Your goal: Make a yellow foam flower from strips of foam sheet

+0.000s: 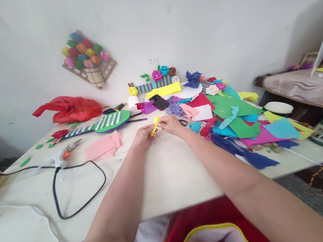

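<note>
Right in the middle of the frame, the left hand (143,136) and right hand (170,125) meet over the tabletop (174,171), the fingers of both pinched on a small yellow paper piece (154,129) between them! Over at left, a white glue gun (59,159) lies with its dark cord (55,192) looping below, pink paper sheets (102,147) resting between gun and left hand, while a black phone (159,102) sits just above the hands. And out right, green paper (231,103) spreads among a jumble of coloured scraps (281,129)!
</note>
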`<control>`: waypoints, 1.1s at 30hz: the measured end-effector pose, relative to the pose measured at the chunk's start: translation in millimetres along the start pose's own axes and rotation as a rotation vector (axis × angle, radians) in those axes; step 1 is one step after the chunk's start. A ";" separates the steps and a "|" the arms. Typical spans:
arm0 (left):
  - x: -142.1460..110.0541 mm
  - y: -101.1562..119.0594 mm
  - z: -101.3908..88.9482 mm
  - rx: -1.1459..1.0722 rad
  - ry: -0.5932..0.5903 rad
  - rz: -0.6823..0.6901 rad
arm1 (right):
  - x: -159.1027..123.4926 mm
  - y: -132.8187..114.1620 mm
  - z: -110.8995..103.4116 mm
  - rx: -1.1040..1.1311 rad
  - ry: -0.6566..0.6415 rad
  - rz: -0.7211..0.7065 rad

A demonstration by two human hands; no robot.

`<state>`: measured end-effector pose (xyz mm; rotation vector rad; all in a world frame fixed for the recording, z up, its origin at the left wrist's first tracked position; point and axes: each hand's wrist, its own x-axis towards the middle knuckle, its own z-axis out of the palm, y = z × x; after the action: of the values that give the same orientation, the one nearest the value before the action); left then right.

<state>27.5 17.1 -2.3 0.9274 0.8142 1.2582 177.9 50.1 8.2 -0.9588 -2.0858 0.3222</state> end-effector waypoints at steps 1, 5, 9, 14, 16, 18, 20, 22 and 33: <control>-0.1 0.6 -1.7 0.010 -0.018 -0.015 | 0.0 1.5 -1.5 0.078 -0.032 0.020; -1.4 3.7 -7.2 0.052 -0.101 -0.076 | -1.1 3.9 -10.2 0.393 -0.204 0.159; -3.8 6.0 -8.0 0.094 -0.171 -0.103 | -3.9 3.3 -20.0 0.567 -0.315 0.253; -4.2 6.7 -5.6 0.089 -0.151 -0.116 | -4.7 4.1 -19.7 0.638 -0.320 0.308; -3.9 7.0 -4.6 0.096 -0.130 -0.102 | -3.5 4.4 -15.0 0.606 -0.283 0.319; -4.2 7.6 -3.1 0.146 -0.110 -0.090 | -2.2 4.9 -9.4 0.548 -0.249 0.318; -5.4 8.8 -0.7 0.238 -0.080 -0.075 | -1.3 6.0 -4.6 0.492 -0.221 0.308; -7.0 10.2 2.0 0.335 -0.052 -0.042 | -1.1 7.6 -1.4 0.458 -0.215 0.285; -0.9 6.3 -4.6 0.405 -0.027 -0.036 | -1.3 1.7 -4.7 0.496 -0.241 0.368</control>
<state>20.6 17.2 1.6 1.2431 1.0830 1.0647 182.9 49.9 9.7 -1.0226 -1.8848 1.1354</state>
